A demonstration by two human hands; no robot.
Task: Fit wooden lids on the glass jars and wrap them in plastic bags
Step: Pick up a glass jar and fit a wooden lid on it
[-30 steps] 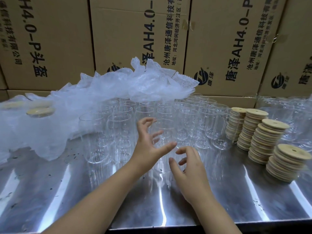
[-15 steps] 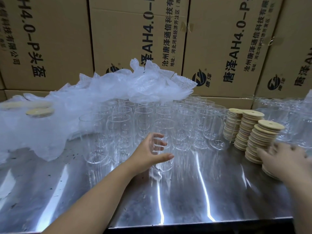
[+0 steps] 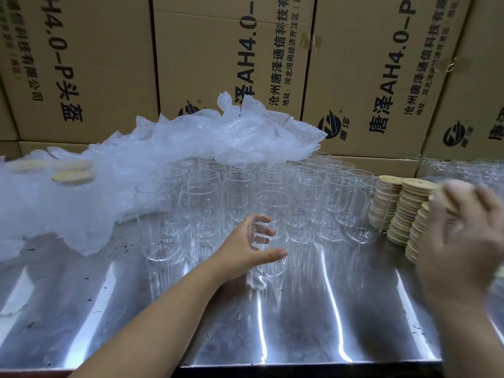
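Since a moment ago our right grip (image 3: 461,246) has lifted off the stacks of wooden lids (image 3: 409,214) and hangs above the tabletop (image 3: 300,323) at the right. Its fingers are curled round a wooden lid (image 3: 454,190), though motion blur smears both. Our left grip (image 3: 242,252) has kept its place. It is wrapped round the front glass jar (image 3: 271,208), thumb on the near side and fingers showing through the glass, and the jar stands upright on the steel with its mouth uncovered. Just behind it stand rows of other glass jars (image 3: 237,192), upright and close together. The lid stacks sit just beside these rows, to their right. A heap of plastic bags (image 3: 191,143) lies over the back and left jars. Further left, lidded jars (image 3: 73,175) show dimly through plastic. Cardboard boxes (image 3: 218,50) wall the back.
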